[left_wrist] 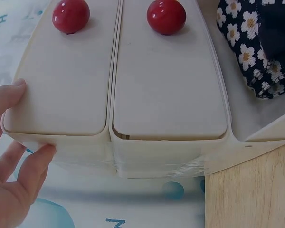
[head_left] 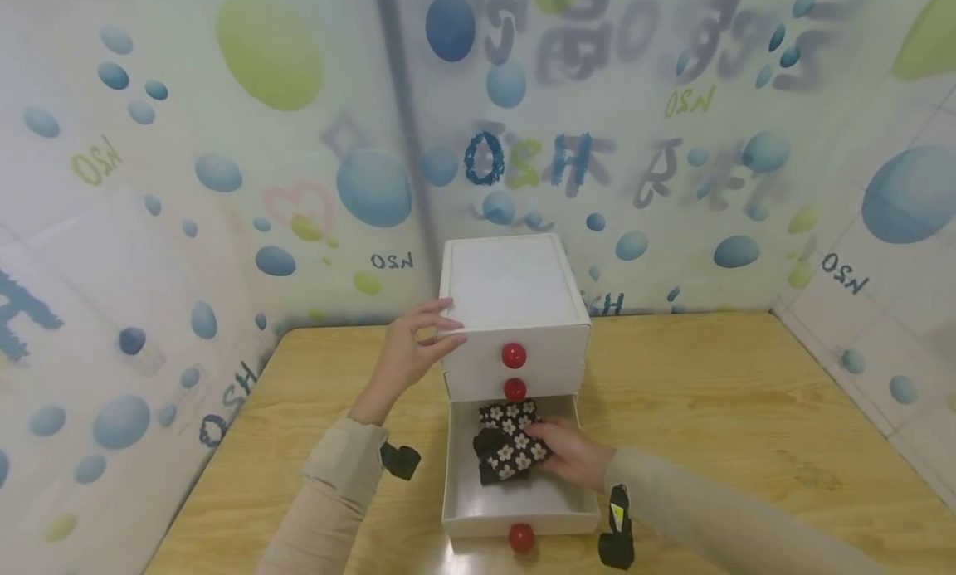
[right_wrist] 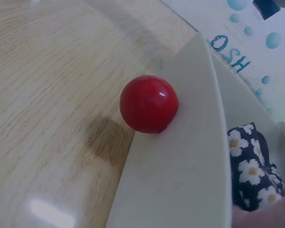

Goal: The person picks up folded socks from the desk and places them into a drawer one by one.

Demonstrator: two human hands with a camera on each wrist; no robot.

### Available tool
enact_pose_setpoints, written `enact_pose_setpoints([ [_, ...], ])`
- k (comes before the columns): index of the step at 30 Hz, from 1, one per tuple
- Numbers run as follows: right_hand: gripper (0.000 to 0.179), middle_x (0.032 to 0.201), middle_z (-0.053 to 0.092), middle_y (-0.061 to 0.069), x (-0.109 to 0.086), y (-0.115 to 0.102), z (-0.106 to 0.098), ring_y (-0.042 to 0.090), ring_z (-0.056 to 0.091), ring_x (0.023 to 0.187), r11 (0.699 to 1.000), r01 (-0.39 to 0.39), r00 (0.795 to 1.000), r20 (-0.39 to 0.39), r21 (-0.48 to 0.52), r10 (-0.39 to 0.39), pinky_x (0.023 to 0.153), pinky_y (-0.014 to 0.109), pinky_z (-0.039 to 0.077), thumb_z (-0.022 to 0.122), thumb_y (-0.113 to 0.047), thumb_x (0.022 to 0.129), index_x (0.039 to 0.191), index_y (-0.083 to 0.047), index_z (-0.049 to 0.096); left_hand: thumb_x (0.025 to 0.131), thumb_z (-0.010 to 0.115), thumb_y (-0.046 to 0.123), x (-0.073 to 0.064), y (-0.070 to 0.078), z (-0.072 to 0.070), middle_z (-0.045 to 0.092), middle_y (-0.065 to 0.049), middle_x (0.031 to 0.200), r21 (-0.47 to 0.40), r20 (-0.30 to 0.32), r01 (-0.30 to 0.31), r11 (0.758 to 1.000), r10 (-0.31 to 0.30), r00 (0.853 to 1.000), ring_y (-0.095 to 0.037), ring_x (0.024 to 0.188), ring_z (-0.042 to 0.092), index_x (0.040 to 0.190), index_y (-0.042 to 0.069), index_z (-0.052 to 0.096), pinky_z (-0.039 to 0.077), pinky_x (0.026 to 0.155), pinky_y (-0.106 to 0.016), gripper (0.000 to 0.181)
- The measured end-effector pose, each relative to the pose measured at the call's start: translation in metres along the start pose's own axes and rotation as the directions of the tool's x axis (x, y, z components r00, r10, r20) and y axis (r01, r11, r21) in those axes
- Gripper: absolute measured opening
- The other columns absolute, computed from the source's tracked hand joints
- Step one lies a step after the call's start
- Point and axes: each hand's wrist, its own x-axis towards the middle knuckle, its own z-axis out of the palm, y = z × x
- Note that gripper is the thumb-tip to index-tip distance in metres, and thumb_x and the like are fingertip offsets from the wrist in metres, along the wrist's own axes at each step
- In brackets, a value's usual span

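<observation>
A small white drawer cabinet (head_left: 515, 280) with red knobs stands on the table, its bottom drawer (head_left: 466, 509) pulled out. Inside that drawer lie folded black socks (head_left: 515, 446) with white daisies. My right hand (head_left: 571, 452) grips their right edge, thumb uppermost; in the right wrist view only part of the hand (right_wrist: 268, 213) shows beside the socks (right_wrist: 251, 166). My left hand (head_left: 414, 347) rests on the cabinet's upper left front corner. Its fingers (left_wrist: 35, 166) are spread and fairly straight against the side, while the thumb touches the front face.
The two upper drawers (left_wrist: 168, 80) are closed. A red knob (right_wrist: 148, 103) sticks out from the open drawer's front. The wooden table (head_left: 709, 409) extends on both sides, and patterned walls (head_left: 635, 185) with blue and green spots enclose it at the back and sides.
</observation>
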Motion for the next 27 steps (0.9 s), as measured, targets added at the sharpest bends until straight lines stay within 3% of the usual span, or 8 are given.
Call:
enact_pose_setpoints([
  [10, 0.049, 0.129, 0.029, 0.037, 0.0027, 0.0003, 0.0017, 0.048, 0.033, 0.119, 0.999, -0.027, 0.999, -0.046, -0.031, 0.026, 0.096, 0.051, 0.037, 0.041, -0.004, 0.092, 0.129, 0.018, 0.017, 0.076, 0.068, -0.002, 0.0001, 0.0007, -0.001, 0.048, -0.022, 0.126, -0.009, -0.003, 0.01, 1.0, -0.01, 1.0, -0.037, 0.12, 0.04, 0.09, -0.01, 0.064, 0.047, 0.085, -0.043, 0.016],
  [27, 0.057, 0.131, 0.027, 0.038, -0.0058, -0.0039, 0.0041, 0.049, 0.03, 0.12, 0.99, -0.034, 0.999, -0.036, -0.135, 0.029, 0.097, 0.054, 0.033, 0.045, 0.002, 0.086, 0.132, 0.016, 0.015, 0.076, 0.068, -0.002, -0.0013, 0.0017, 0.0002, 0.049, -0.021, 0.125, 0.009, -0.012, 0.0, 1.0, 0.001, 1.0, -0.036, 0.119, 0.041, 0.089, -0.009, 0.064, 0.048, 0.084, -0.044, 0.015],
])
